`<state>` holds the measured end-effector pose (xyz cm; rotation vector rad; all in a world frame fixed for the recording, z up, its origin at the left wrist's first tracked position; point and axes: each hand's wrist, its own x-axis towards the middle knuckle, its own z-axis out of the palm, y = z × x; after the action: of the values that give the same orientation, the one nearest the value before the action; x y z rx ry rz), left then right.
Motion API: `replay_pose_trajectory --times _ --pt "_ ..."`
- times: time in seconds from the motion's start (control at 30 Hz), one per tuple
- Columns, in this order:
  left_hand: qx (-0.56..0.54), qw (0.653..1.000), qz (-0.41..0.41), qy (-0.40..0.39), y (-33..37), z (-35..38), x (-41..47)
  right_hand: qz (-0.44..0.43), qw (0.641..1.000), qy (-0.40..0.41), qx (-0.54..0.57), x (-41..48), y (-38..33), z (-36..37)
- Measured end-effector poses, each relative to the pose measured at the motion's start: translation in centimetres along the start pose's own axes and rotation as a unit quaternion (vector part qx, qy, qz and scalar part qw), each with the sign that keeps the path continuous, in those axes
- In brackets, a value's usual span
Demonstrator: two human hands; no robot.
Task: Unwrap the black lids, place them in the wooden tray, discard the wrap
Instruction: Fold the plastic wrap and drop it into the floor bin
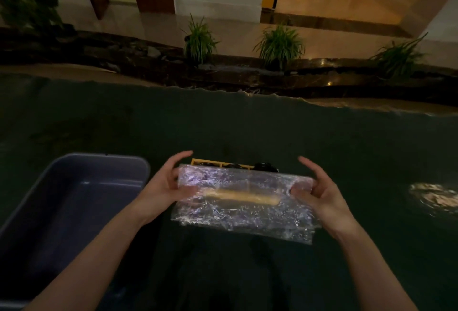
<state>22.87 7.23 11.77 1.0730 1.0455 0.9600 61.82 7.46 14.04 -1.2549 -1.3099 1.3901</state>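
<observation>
A sheet of clear crinkled plastic wrap point(244, 201) is stretched flat between my two hands above the dark table. My left hand point(165, 187) pinches its left edge with thumb and fingers. My right hand point(319, 191) pinches its right edge. Under and behind the wrap sits the wooden tray point(215, 162); its near rail shows through the film as a pale bar. Black lids point(264, 166) stand in the tray's compartments, mostly hidden by the wrap.
A blue-grey plastic bin point(74, 201) sits at my left on the dark table point(247, 132). A crumpled shiny piece of wrap point(433, 195) lies at the right edge. Potted plants point(280, 45) and a stone ledge stand beyond the table.
</observation>
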Motion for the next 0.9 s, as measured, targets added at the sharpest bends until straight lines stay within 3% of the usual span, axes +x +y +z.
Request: replay_pose_trajectory --times 0.17,0.33,0.53,0.63,0.7,0.77,0.83,0.9 --pt "0.023 0.997 0.036 0.059 0.9 -0.1 0.1 0.028 0.997 -0.053 -0.049 -0.5 -0.1 -0.6" --pt "0.128 0.989 0.069 -0.002 4.0 0.8 0.3 0.050 0.977 -0.127 -0.164 -0.8 -3.4 -1.0" --pt "0.236 0.962 0.103 -0.086 9.1 4.2 2.1 0.048 0.915 -0.305 -0.258 0.8 -6.8 5.4" --pt "0.252 0.956 0.139 -0.051 10.6 5.1 2.4 -0.008 0.935 -0.256 -0.245 1.4 -6.1 7.4" --pt "0.245 0.956 0.158 0.039 10.5 5.0 2.4 -0.020 0.967 -0.183 -0.176 1.7 -5.5 7.7" --pt "0.158 0.972 0.119 0.123 9.8 4.9 2.0 -0.025 0.988 -0.105 -0.113 1.8 -5.2 7.8" --pt "0.049 0.993 0.019 0.108 8.3 5.0 1.2 -0.018 0.997 -0.048 -0.058 2.1 -5.2 8.1" --pt "-0.006 0.997 -0.064 0.029 6.5 5.5 0.6 -0.013 0.999 -0.027 -0.013 2.4 -5.5 8.6"
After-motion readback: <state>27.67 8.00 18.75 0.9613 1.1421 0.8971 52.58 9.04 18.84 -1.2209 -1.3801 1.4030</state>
